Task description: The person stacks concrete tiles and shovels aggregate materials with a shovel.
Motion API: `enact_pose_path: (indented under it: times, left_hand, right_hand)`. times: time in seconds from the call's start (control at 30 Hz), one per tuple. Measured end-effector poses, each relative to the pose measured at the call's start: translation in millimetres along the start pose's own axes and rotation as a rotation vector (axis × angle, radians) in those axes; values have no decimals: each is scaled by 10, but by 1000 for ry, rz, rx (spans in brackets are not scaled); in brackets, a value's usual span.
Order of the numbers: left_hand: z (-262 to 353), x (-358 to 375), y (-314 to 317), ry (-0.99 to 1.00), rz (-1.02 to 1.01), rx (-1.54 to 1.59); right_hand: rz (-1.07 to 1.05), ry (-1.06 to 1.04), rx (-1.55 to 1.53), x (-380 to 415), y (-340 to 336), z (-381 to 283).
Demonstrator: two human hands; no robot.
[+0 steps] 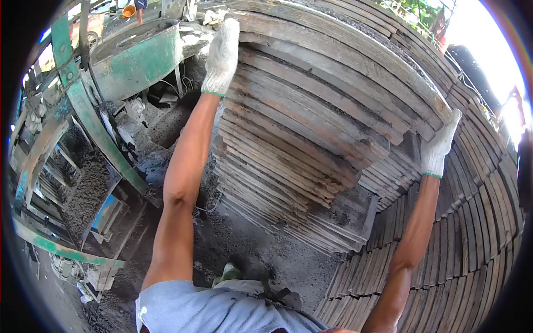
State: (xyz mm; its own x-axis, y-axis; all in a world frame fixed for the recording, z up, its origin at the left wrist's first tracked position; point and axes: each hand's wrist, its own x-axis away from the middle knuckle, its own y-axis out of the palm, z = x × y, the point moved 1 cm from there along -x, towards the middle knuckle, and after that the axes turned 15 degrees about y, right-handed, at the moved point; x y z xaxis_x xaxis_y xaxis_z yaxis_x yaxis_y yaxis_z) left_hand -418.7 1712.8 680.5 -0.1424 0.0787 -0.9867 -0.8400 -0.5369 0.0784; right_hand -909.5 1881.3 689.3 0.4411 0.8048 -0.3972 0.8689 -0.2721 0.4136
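Observation:
My left hand [222, 58], in a white knitted glove with a green cuff, is at the left end of the top wooden boards [333, 58]. My right hand [440, 143], gloved the same way, is wrapped at their right end. Both arms are stretched wide, one at each end. The boards are long, flat, grey and worn, with dark dirt on their edges. Below them rises a tall, uneven stack of boards [277, 147]. My fingertips are mostly hidden behind the board ends, so how many boards they grip cannot be made out.
To the right, more boards [444, 250] are piled in tight rows. At the left stands a green metal machine frame [97, 127] with a green trough [139, 64]. Grey gritty material [91, 188] lies inside the frame. The dusty floor [239, 238] shows between. An orange bucket [129, 11] is far back.

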Motion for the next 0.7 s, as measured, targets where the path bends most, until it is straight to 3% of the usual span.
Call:
enact_pose_path:
  times: [0.17, 0.27, 0.33, 0.4, 0.47, 0.53, 0.57, 0.63, 0.7]
  left_hand:
    - [401, -58, -160, -142, 10, 1]
    - [251, -209, -118, -146, 97, -4]
    - [-410, -208, 56, 118, 142, -222]
    - [-302, -222, 101, -10, 118, -231]
    - [-409, -288, 162, -55, 255, 242]
    - [-265, -272, 55, -201, 279, 151]
    - [-360, -316, -80, -283, 151, 42]
    - [87, -218, -141, 27, 235, 61]
    - [35, -189, -79, 103, 234, 62]
  right_hand:
    - [128, -83, -113, 51, 180, 47]
    - [94, -136, -121, 3, 236, 55]
    - [78, -118, -103, -78, 238, 46]
    - [82, -135, -102, -73, 172, 17]
    - [104, -173, -119, -170, 156, 65]
    - [79, -173, -114, -282, 67, 99]
    - [65, -173, -107, -312, 45, 117]
    - [65, -157, -95, -226, 32, 123]
    - [79, -157, -102, -212, 52, 112]
